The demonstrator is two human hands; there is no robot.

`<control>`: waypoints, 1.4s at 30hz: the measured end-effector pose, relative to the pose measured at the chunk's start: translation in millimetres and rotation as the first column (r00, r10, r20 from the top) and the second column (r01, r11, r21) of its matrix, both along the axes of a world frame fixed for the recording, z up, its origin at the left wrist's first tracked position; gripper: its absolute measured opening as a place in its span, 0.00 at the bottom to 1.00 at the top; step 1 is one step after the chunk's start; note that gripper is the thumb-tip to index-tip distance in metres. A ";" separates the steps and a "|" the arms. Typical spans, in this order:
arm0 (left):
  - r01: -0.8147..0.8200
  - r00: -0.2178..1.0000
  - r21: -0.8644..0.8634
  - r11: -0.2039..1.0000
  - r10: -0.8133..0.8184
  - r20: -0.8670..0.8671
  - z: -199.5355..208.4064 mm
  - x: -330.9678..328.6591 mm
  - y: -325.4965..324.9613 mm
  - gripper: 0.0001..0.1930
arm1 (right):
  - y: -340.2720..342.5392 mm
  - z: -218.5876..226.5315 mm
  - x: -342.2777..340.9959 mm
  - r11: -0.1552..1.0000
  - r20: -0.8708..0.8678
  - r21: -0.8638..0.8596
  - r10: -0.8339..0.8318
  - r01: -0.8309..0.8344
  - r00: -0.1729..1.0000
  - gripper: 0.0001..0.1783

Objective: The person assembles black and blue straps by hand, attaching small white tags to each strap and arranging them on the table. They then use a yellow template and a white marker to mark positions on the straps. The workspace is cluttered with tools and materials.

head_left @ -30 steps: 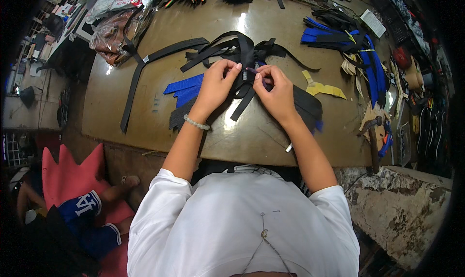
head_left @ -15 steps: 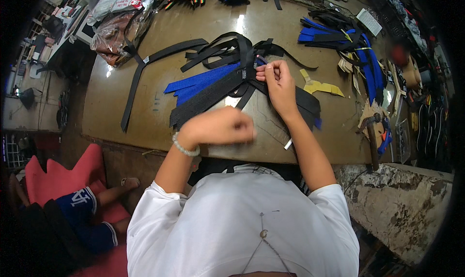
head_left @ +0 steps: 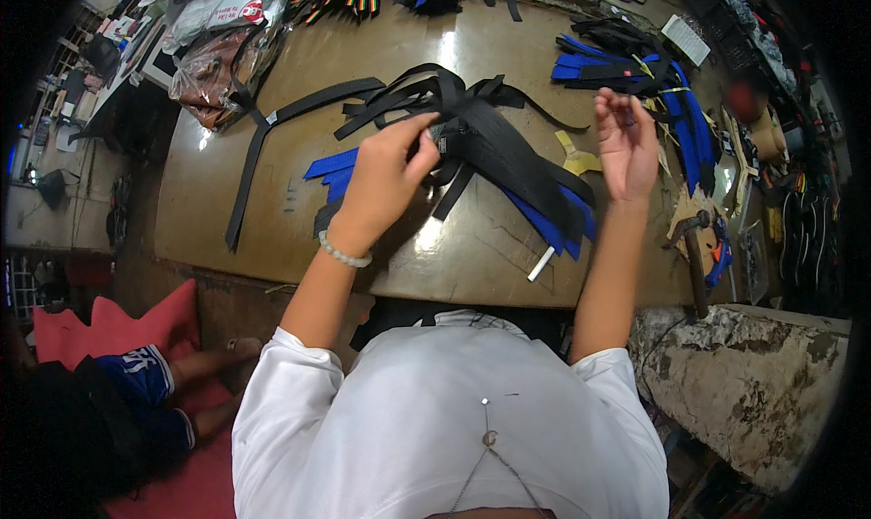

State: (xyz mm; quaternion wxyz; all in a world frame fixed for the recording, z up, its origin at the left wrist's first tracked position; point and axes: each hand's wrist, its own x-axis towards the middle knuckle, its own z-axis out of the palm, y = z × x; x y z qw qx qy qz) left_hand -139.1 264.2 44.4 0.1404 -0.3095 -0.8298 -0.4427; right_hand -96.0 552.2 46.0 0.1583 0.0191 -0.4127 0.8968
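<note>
A pile of black and blue webbing straps (head_left: 522, 161) lies on the table in front of me, joined near its middle, with loose black loops behind. My left hand (head_left: 386, 174) is over the pile's left side, thumb and forefinger closed on a black strap near a small label; the palm hides part of the blue straps (head_left: 331, 167). To the right of the pile my right hand (head_left: 626, 147) is raised, palm partly turned up, its fingers loosely bent and apart, with nothing in them. Between the hands and me lies a short white stick (head_left: 541, 264).
A Y-shaped black strap (head_left: 260, 138) lies at the left, by plastic bags (head_left: 218, 65). More blue and black straps (head_left: 626, 70) are bundled far right, near a yellow Y-shaped piece (head_left: 573, 156). A hammer (head_left: 695, 256) lies by the right edge. Someone sits on red seating (head_left: 118, 319), lower left.
My left hand has moved up and forward onto the strap pile. My right hand has let go of the straps and moved right. Black straps have swung over to the right, exposing blue ends.
</note>
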 end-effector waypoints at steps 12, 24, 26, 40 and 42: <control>-0.062 0.793 0.105 0.993 -0.015 0.609 -38.9 -35.9 -3.5 0.15 | -107.5 -55.5 -24.6 0.802 0.140 0.597 -0.121 0.014 0.983 0.10; -0.103 0.772 0.112 0.988 0.009 0.636 -41.7 -31.6 -6.4 0.12 | -102.7 -49.2 -19.3 0.716 0.075 0.698 -0.075 0.002 0.994 0.06; -0.107 0.778 0.095 0.990 0.024 0.627 -42.0 -31.3 -6.2 0.12 | -102.4 -48.7 -18.7 0.697 0.067 0.717 -0.074 0.003 0.995 0.06; -0.118 0.876 0.155 0.981 0.029 0.482 -50.5 -24.9 -4.0 0.10 | -120.4 -46.8 -19.7 0.463 -0.063 0.875 -0.182 0.143 0.981 0.08; -0.123 0.857 0.139 0.983 0.035 0.513 -49.7 -25.6 -4.6 0.09 | -125.3 -45.1 -18.7 0.343 -0.101 0.923 -0.227 0.176 0.969 0.08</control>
